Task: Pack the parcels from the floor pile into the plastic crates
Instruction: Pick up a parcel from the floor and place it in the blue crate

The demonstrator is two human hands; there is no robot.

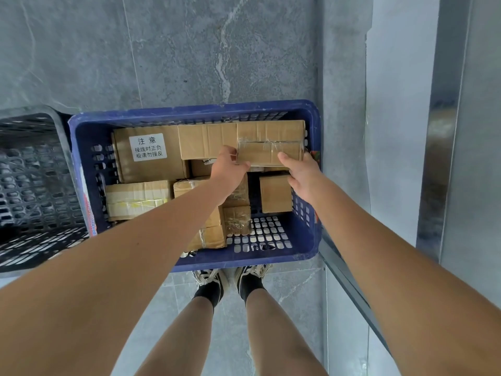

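Both hands grip one tape-wrapped brown cardboard parcel (269,154) over the far right corner of the blue perforated plastic crate (311,240): the left hand (230,166) clasps its left end, the right hand (302,172) its right. This looks like the placing step; next it should be lowered flat onto the boxes beneath and released. The crate sits on a grey marbled tile floor (176,50), with a black plastic crate (29,185) just beside it.
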